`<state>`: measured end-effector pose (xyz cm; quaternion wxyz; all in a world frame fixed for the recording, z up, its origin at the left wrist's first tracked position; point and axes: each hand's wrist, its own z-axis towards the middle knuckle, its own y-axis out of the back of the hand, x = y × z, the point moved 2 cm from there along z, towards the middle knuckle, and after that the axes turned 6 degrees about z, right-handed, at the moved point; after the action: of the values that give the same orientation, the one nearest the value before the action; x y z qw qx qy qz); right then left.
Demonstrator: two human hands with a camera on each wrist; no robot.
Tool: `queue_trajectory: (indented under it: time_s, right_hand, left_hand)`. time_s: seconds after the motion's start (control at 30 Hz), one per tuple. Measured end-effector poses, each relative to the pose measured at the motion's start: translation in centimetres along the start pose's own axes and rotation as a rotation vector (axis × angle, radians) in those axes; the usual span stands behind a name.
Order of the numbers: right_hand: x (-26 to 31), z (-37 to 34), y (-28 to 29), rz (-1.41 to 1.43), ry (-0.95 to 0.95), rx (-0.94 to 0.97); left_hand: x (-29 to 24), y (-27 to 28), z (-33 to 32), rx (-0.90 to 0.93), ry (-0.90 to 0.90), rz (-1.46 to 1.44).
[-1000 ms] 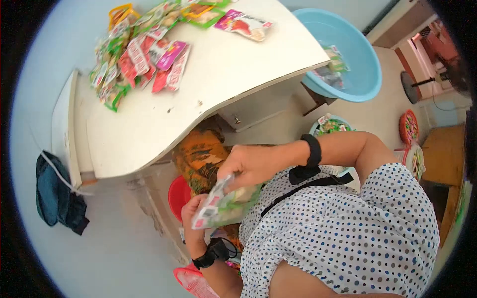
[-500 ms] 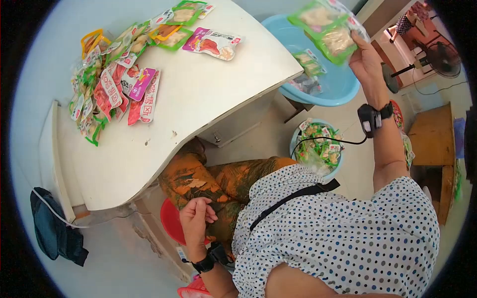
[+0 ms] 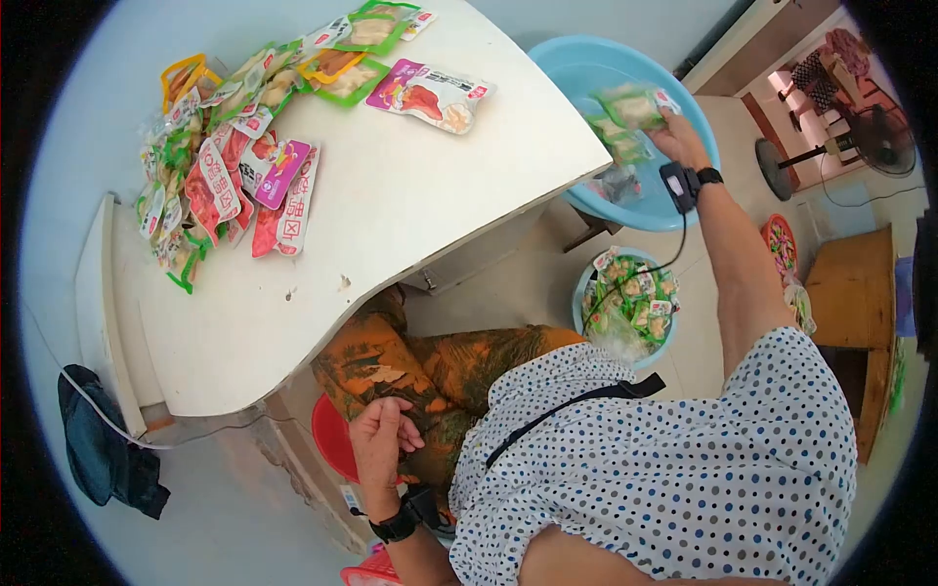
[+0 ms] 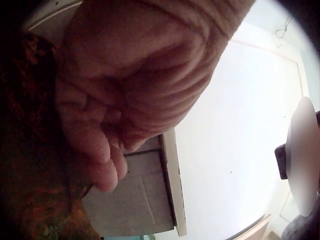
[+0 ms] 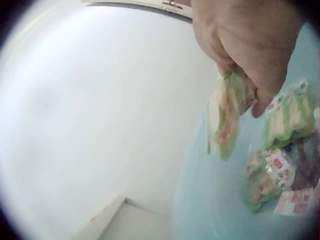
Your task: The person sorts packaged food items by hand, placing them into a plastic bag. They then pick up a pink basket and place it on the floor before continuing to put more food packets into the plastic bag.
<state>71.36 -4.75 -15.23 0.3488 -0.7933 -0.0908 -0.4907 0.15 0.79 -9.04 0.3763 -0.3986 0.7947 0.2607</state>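
My R hand (image 3: 684,142) is closed on a green-edged pkt (image 3: 633,107), gripping it by one end, fingers & thumb pinched round it, over the inside of the big blue tub (image 3: 576,73). More green pkts (image 3: 622,146) lie in the tub below it, w/ a greyish clear pkt (image 3: 618,184) next to them. R wrist cam has the held pkt hanging down from my fingers, near the tub's side.

My L hand (image 3: 386,435) holds nothing; fingers loosely bent, palm partly turned up, by my orange & dark trousers (image 3: 371,361). Can't tell if it's touching them.

White table (image 3: 420,195) is in front of me: a heap of mixed pkts (image 3: 225,156), green, red & yellow, toward the far L side, plus a purple/white pkt (image 3: 430,95) lying flat, apart from the red ones, nearer the tub. Small blue tub (image 3: 578,303) on the floor, full of green pkts, btwn table & my R arm. Red basin (image 3: 332,439) down near L hand. Fan (image 3: 879,142) stands well off to the R, past the big tub.
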Motion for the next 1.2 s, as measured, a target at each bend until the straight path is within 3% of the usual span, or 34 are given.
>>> queue_trajectory:
  time_s: [0.03, 0.13, 0.2, 0.27, 0.33, 0.43, 0.5, 0.53, 0.6, 0.67, 0.77, 1.0, 1.2]
  right_hand:
    - [-1.4, 2.8, 3.4, -0.244, 0.054, 0.141]
    - [-1.6, -2.3, -1.0, -1.096, -0.126, 0.142]
    - [-1.7, -2.0, -2.1, -1.778, -0.112, 0.388]
    - [-2.8, -2.3, -1.9, -1.941, -0.037, 0.419]
    - [-3.1, -2.0, -1.1, -1.822, -0.008, 0.317]
    - [-3.1, -0.5, -0.2, -0.83, -0.065, 0.042]
    - [-2.1, 0.6, -0.5, -0.197, -0.111, -0.037]
    - [-1.2, 0.8, -1.7, 0.009, -0.13, -0.121]
    - [1.5, -4.1, -8.8, -0.024, -0.001, 0.04]
    - [3.6, -6.9, -14.6, -0.026, 0.003, 0.047]
    - [4.3, -13.3, -23.6, -0.093, 0.058, 0.26]
    - [-2.4, -22.9, -37.8, -0.171, -0.135, 0.723]
    - [-10.5, -29.3, -48.0, -0.183, -0.462, 1.068]
  left_hand:
    - [-0.3, -0.1, -0.1, 0.0, 0.015, 0.0]
    - [-1.0, -0.2, -0.4, -0.003, 0.044, -0.007]
    - [-0.9, -0.3, -0.4, -0.007, 0.039, -0.024]
    - [-0.7, -0.3, -0.5, -0.001, 0.03, -0.035]
    - [-0.4, 0.0, -0.8, 0.016, 0.024, -0.041]
    - [-0.8, 0.3, -0.5, 0.051, 0.028, -0.047]
    - [-1.4, 0.3, -0.4, 0.057, -0.006, -0.01]
    - [-1.7, 0.3, -0.5, 0.057, -0.021, 0.006]
    - [-1.9, 0.4, -0.4, 0.046, -0.086, 0.038]
    - [-2.5, 0.9, -0.5, 0.019, -0.143, 0.072]
    - [-4.1, 1.8, -0.7, -0.037, -0.216, 0.115]
    - [-4.7, 3.8, -2.5, -0.208, -0.278, 0.162]
    - [-3.8, 4.5, -7.3, -0.435, -0.273, 0.321]
